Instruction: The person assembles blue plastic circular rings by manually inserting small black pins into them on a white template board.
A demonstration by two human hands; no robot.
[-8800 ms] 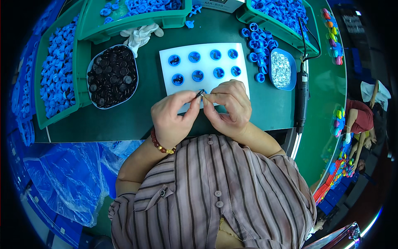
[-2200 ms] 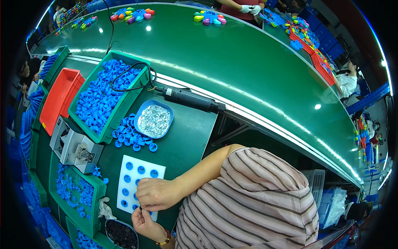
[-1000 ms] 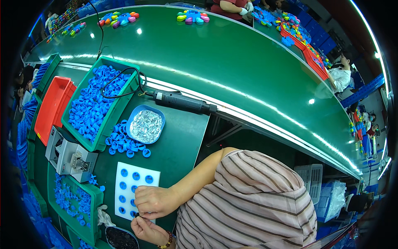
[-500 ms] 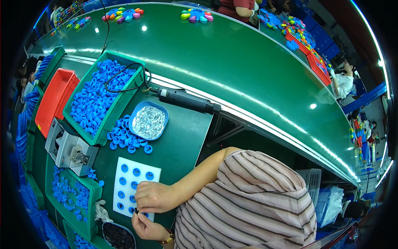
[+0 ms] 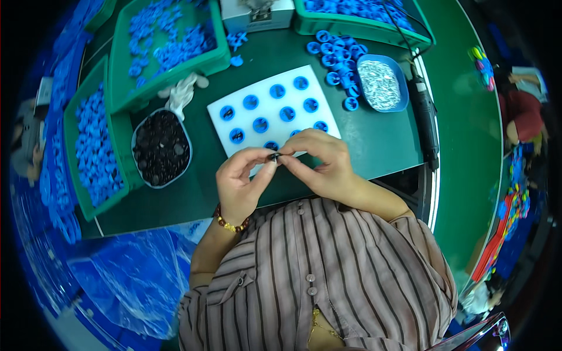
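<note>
A white board (image 5: 268, 107) lies on the green table, with rows of round blue plastic caps (image 5: 260, 124) set into it. Some caps show a dark piece inside. At the board's near edge my left hand (image 5: 241, 180) pinches a small shiny black plastic piece (image 5: 274, 157) between thumb and fingers. From the other side, the thumb and fingertips of my right hand (image 5: 325, 161) close on the same piece. My fingers cover much of it, and the right hand hides some caps. To the left stands a bowl (image 5: 189, 159) full of similar black pieces.
A light-blue dish (image 5: 403, 93) of small metal pins stands right, beside loose blue rings (image 5: 329, 60). Green bins (image 5: 187, 69) of blue parts line the left and far side. A white glove (image 5: 184, 93), a grey machine (image 5: 257, 19) and a black electric screwdriver (image 5: 424, 117) lie around.
The view has swung round, so the board now sits centrally ahead of me. Both hands still meet at the small black piece, near the board's near edge.
</note>
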